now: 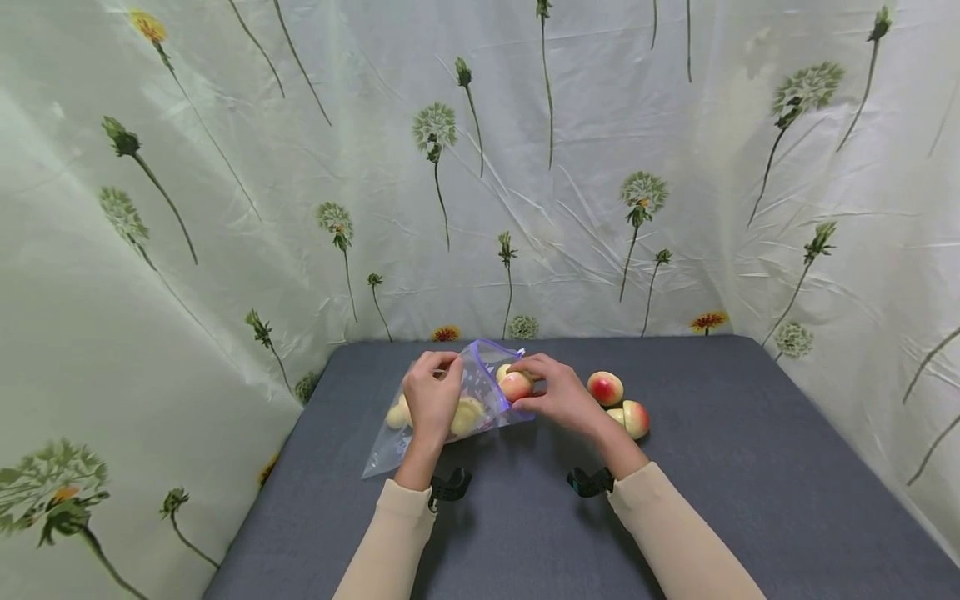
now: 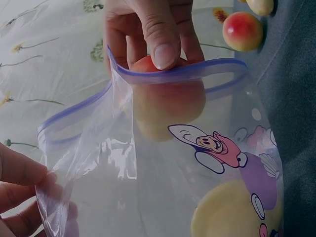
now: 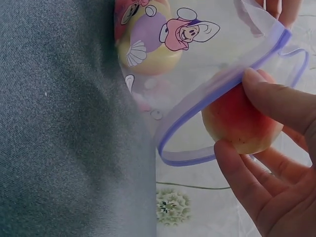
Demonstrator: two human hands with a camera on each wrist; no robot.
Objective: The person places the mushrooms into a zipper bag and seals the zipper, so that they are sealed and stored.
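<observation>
A clear zip bag (image 1: 386, 457) with a purple zip edge and cartoon prints lies across the table, its mouth parted toward the right. My left hand (image 1: 435, 396) pinches the bag's rim at the far side. With thumb and fingers my right hand (image 1: 558, 396) holds a red-and-yellow peach (image 3: 242, 118) at the mouth; in the left wrist view most of this peach shows through the plastic, below the zip edge. Inside the bag rest several pale yellow fruits (image 1: 467, 417), partly hidden by my left hand.
To the right of my right hand a red-and-yellow peach (image 1: 605, 388) lies on the dark grey table (image 1: 720, 483). Just in front of it sit a peach with a red side (image 1: 636, 419) and a pale piece beside it. A dandelion-print curtain (image 1: 480, 200) hangs behind the table.
</observation>
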